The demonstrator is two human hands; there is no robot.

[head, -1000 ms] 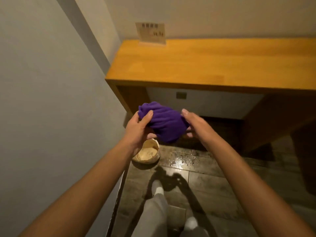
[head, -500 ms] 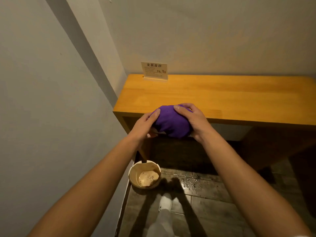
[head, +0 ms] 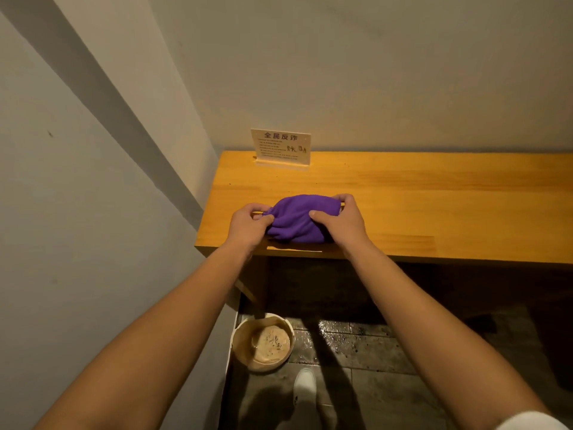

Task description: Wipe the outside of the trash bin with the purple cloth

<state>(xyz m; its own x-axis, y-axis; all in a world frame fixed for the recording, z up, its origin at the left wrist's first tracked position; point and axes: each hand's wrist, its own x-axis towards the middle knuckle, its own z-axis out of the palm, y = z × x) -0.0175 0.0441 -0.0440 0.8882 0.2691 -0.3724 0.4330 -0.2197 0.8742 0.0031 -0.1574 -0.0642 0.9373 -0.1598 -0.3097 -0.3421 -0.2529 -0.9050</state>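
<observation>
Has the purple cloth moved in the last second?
Yes. The purple cloth has gone from below the wooden desk's front edge up onto its top, held by both hands.

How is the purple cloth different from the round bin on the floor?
The purple cloth is soft and bunched up, while the trash bin is a stiff, round, open tub. The cloth is deep purple; the bin is pale tan. The cloth sits up on the wooden counter, held by the left hand and right hand; the bin stands untouched on the floor below, beside the wall. Both are on the person's left side.
</observation>
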